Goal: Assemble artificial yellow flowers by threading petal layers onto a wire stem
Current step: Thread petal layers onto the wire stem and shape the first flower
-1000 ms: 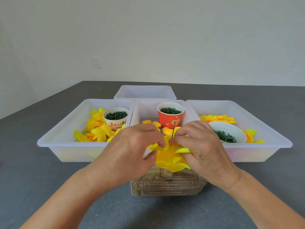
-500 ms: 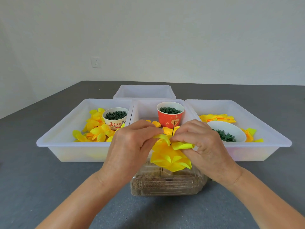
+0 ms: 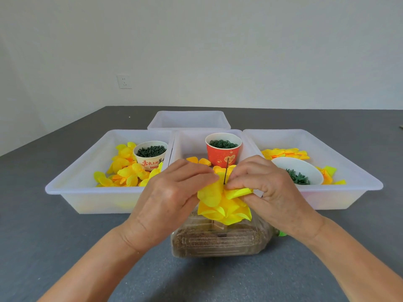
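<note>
Both hands are in tight over the wire stem (image 3: 226,173), which stands upright with its dark tip poking up between them, right in front of the red cup (image 3: 223,151). The left hand (image 3: 172,199) has its grip closed on the upper petal layer (image 3: 212,192), fingertips pinching its left edge; the right hand (image 3: 267,188) pinches the right edge of that same layer, fingers curled in close to the wire. Below sits the flower stack (image 3: 224,211) already threaded, perched over a clear bottle (image 3: 220,240) packed with something brown on the grey desk (image 3: 65,236). This looks like the threading step itself: the layer is on the wire and being worked down. The next move probably calls for an even push from both sides so the layer slides flat onto the stack without tearing at the centre hole. As for writing, the beige cup (image 3: 150,156) in the left tray (image 3: 76,188) carries red Chinese characters, partly hidden by petals, and the red cup shows a gold heart emblem, too small to read
</note>
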The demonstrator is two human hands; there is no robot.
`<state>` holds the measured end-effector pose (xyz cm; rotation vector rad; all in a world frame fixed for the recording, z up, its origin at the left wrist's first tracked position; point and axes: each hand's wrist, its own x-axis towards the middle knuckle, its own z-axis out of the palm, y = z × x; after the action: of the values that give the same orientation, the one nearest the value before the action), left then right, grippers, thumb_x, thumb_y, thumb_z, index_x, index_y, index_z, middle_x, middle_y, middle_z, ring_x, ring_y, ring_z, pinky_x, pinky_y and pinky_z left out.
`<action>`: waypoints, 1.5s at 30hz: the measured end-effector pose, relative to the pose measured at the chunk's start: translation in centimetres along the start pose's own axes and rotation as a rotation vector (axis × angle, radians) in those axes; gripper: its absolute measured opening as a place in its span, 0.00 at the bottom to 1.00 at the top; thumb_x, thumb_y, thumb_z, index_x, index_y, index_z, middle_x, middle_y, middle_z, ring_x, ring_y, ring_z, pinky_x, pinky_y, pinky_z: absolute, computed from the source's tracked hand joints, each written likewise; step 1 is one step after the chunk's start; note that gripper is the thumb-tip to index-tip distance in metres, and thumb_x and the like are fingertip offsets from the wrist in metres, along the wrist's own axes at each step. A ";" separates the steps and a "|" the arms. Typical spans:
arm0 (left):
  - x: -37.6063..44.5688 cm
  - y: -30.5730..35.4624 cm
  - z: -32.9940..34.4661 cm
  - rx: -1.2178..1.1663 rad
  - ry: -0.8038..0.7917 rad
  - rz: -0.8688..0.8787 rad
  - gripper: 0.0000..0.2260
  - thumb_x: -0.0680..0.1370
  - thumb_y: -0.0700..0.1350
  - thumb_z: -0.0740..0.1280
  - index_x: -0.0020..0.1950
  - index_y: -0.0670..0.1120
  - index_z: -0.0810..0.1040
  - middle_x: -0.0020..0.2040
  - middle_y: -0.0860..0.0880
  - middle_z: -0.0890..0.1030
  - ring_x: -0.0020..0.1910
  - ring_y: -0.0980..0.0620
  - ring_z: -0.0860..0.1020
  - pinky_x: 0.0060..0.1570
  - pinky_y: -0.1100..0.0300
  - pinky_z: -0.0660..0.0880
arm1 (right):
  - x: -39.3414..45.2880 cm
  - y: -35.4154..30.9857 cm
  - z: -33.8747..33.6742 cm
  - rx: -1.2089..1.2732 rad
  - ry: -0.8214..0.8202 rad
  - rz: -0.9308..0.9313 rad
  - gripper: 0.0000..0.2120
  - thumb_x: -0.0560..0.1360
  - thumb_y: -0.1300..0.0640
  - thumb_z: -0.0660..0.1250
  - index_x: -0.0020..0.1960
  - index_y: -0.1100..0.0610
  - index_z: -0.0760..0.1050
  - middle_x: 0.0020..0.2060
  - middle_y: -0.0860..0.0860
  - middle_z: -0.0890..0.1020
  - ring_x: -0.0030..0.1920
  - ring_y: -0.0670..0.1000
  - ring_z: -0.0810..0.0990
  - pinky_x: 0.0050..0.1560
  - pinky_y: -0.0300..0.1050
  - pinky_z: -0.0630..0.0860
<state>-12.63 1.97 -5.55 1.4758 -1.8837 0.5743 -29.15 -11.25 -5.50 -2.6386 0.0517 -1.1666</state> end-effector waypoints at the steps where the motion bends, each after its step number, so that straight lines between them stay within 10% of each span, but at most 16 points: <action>1: 0.1 0.0 0.1 -0.006 -0.024 0.019 0.17 0.67 0.28 0.66 0.52 0.40 0.83 0.52 0.47 0.82 0.47 0.45 0.79 0.48 0.54 0.77 | 0.0 0.0 -0.1 -0.011 -0.003 -0.007 0.05 0.67 0.63 0.69 0.41 0.59 0.84 0.40 0.49 0.83 0.45 0.53 0.79 0.44 0.55 0.75; 22: 0.5 0.6 1.3 -0.115 -0.013 -0.049 0.14 0.68 0.31 0.62 0.47 0.39 0.84 0.48 0.46 0.83 0.51 0.49 0.80 0.52 0.57 0.76 | -0.9 0.3 -0.1 0.058 -0.009 0.092 0.09 0.66 0.64 0.69 0.43 0.56 0.84 0.41 0.43 0.83 0.51 0.46 0.77 0.53 0.50 0.75; 30: 0.8 0.9 1.6 -0.038 -0.003 -0.135 0.19 0.60 0.25 0.72 0.47 0.40 0.83 0.44 0.45 0.83 0.42 0.46 0.82 0.39 0.54 0.76 | -1.1 -0.3 -0.5 -0.068 -0.080 -0.005 0.10 0.67 0.60 0.64 0.42 0.56 0.83 0.42 0.44 0.83 0.52 0.48 0.75 0.53 0.49 0.70; 36: 1.4 1.3 1.7 0.118 0.052 0.012 0.15 0.66 0.27 0.57 0.42 0.38 0.82 0.39 0.44 0.82 0.37 0.45 0.79 0.34 0.54 0.76 | -1.0 -0.4 -0.7 -0.126 -0.115 -0.012 0.08 0.68 0.59 0.66 0.43 0.54 0.83 0.42 0.43 0.83 0.52 0.47 0.74 0.53 0.48 0.70; 45: 0.7 0.8 0.6 -0.017 -0.086 -0.034 0.19 0.60 0.24 0.68 0.46 0.40 0.82 0.50 0.47 0.82 0.50 0.45 0.78 0.49 0.54 0.75 | -2.0 -0.8 -1.0 -0.057 -0.096 0.076 0.08 0.67 0.56 0.72 0.46 0.54 0.83 0.45 0.41 0.83 0.56 0.44 0.75 0.56 0.50 0.74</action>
<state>-13.59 1.30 -5.41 1.5406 -1.9204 0.4853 -31.32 -10.42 -6.08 -2.7125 0.1676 -1.0280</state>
